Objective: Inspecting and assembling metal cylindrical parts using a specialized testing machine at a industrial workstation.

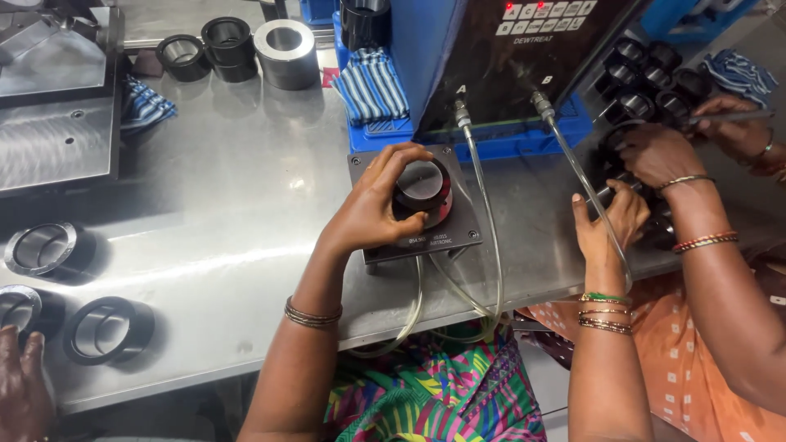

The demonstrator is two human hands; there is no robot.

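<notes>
My left hand [370, 206] wraps its fingers around a black ring [422, 190] with a shiny bore. The ring sits on a round plug in the middle of a dark square gauge plate [460, 233]. My right hand [604, 227] reaches to the right of the plate. It closes on another black ring [647, 225] at the edge of a cluster of such rings [647, 78]. Two clear tubes [490, 245] run from the machine down past the plate, one crossing in front of my right hand.
A blue and black machine [499, 57] stands behind the plate. A co-worker's hands [659, 151] work at the right, one holding a pen-like tool [725, 117]. More rings [106, 327] lie at the left near another person's hand [20, 393]. Striped cloths [372, 86] rest by the machine.
</notes>
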